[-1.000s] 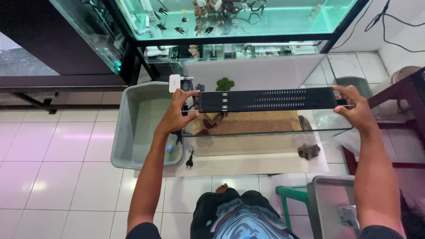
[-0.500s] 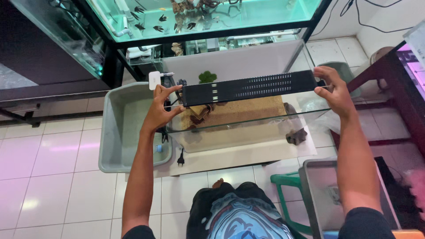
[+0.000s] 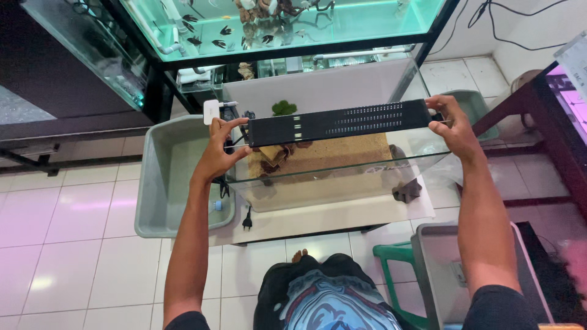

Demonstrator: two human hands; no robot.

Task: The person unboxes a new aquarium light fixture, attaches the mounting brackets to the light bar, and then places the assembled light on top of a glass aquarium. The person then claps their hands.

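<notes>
Bright, even room light; the lit fish tank [image 3: 287,24] at the top glows teal and glares, pink light tints the right edge, floor tiles [image 3: 79,244] show soft reflections, edges bend slightly, focus sharp

A long, flat black light bar [image 3: 339,122] with rows of small vents along its top is held level by its two ends, spanning lengthwise just above the open glass aquarium [image 3: 342,177].

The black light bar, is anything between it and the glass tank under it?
Nothing visible. The left hand and right hand hold the light bar by its ends above the glass tank, whose top is open, with only sand and rocks inside.
</notes>
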